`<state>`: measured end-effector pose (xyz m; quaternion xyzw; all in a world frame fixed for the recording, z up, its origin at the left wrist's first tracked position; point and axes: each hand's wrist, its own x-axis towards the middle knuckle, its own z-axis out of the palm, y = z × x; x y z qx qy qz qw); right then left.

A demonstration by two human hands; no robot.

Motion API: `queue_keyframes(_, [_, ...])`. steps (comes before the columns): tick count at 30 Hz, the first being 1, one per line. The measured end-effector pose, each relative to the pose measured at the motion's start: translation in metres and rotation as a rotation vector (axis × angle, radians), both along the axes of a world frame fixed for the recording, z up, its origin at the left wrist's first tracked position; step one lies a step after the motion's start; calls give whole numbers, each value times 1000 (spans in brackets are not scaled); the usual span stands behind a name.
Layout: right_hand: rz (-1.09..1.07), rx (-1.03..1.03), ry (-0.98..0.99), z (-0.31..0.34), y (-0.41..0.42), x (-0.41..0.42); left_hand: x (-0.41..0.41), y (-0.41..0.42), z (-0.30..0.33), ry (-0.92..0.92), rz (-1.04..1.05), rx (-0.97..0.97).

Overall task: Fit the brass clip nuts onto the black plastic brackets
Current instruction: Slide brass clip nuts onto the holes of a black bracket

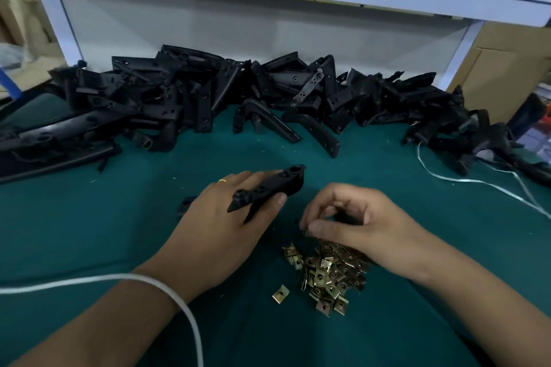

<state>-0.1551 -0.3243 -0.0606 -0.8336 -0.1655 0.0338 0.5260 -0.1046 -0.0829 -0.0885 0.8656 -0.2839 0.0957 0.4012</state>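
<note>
Picking is in hand: a bracket (269,188) is held in the left hand (220,226); something small, seemingly a clip nut, is pinched by the right hand (351,217) above the nut pile (328,274). Next, alignment with the bracket edge is called for.

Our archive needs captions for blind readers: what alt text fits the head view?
A person's left hand holds a black bracket while the right hand pinches something small above a pile of brass clip nuts on a green mat. More brackets are heaped behind.

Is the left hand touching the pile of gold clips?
Apart. The head view shows green cloth between the left hand and the clip pile.
</note>
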Motion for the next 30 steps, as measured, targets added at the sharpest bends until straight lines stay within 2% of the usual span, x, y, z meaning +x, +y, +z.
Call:
queue_keyframes(4, [-44,321,52,3,-1,4,2,1,0,-10,-9,-25])
queue_keyframes(7, [-46,435,64,2,-1,4,-1,1,3,-29,-24,7])
queue_keyframes(15, [-144,436,10,4,-1,5,-3,6,10,-132,-26,187])
queue_keyframes(22, [-192,375,-43,3,2,6,0,6,9,-137,-54,209])
queue_keyframes(27, [-194,446,-70,4,3,4,1,7,7,-139,-49,203])
queue_keyframes(30, [-201,396,-111,6,2,4,2,7,7,-158,-54,217])
